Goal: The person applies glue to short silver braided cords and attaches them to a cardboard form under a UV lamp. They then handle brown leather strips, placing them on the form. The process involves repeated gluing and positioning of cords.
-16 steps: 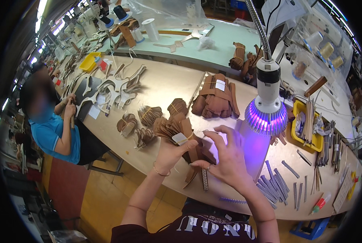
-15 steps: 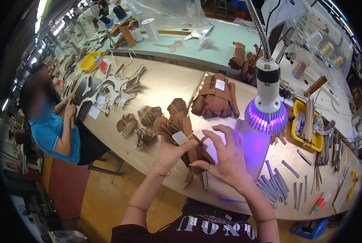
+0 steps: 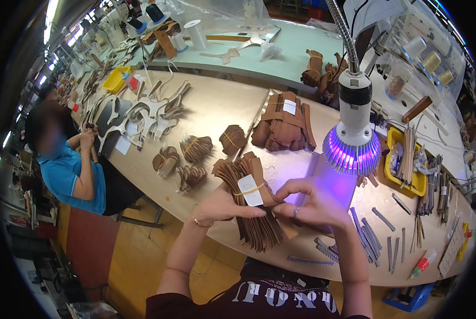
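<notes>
A fanned bundle of brown leather strips (image 3: pixel 255 234) is gripped by my left hand (image 3: pixel 219 204), thumb across its front. Around its middle runs a yellowish rubber band, with a white paper slip (image 3: pixel 250 190) tucked under it. My right hand (image 3: pixel 315 204) is closed in a pinch at the bundle's right edge, thumb and forefinger on an outer strip. The exact spot between those fingertips is partly hidden. Smaller banded bundles (image 3: pixel 196 149) of brown pieces lie just beyond my left hand. A larger tied bundle (image 3: pixel 284 127) with a paper slip lies farther back.
A lamp (image 3: pixel 352 149) with a purple glow hangs over the table right of my hands. Grey braided strips (image 3: pixel 366 236) lie near my right forearm. A yellow tray (image 3: pixel 403 165) stands at the right. Across the table's left end a person in blue (image 3: pixel 73 175) handles pieces.
The bundle has turned and now hangs nearer me, its slip facing up. My right hand has come in from apart to pinch its right edge.
</notes>
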{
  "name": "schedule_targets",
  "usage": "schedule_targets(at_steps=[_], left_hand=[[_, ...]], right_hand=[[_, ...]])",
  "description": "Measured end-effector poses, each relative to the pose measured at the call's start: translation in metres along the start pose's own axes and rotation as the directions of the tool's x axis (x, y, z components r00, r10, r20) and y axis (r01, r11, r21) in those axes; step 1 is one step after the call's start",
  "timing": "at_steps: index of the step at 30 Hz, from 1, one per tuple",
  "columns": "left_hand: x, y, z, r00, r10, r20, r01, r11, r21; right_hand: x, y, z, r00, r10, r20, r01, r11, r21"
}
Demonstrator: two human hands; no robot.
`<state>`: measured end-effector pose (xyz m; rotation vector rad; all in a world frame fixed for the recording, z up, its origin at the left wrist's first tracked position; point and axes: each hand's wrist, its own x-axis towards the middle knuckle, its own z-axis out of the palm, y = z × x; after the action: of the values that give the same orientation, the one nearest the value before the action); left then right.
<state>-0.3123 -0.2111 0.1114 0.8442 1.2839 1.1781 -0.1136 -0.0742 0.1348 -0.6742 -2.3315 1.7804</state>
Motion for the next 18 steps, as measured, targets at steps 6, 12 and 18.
schedule_targets(at_steps=[6,12,18], left_hand=[[0.006,-0.001,-0.003,0.995,-0.001,-0.099,0.017,0.987,0.159],[0.005,-0.005,-0.004,0.987,-0.002,-0.160,0.042,0.967,0.250],[0.013,-0.008,-0.001,0.962,0.069,-0.265,-0.036,0.991,0.127]], right_hand=[[0.000,-0.003,-0.004,0.996,-0.015,-0.086,0.009,0.997,-0.080],[-0.006,-0.012,0.005,0.983,-0.116,-0.145,0.053,0.924,-0.380],[0.006,-0.005,0.023,0.925,-0.281,-0.254,0.141,0.877,-0.459]])
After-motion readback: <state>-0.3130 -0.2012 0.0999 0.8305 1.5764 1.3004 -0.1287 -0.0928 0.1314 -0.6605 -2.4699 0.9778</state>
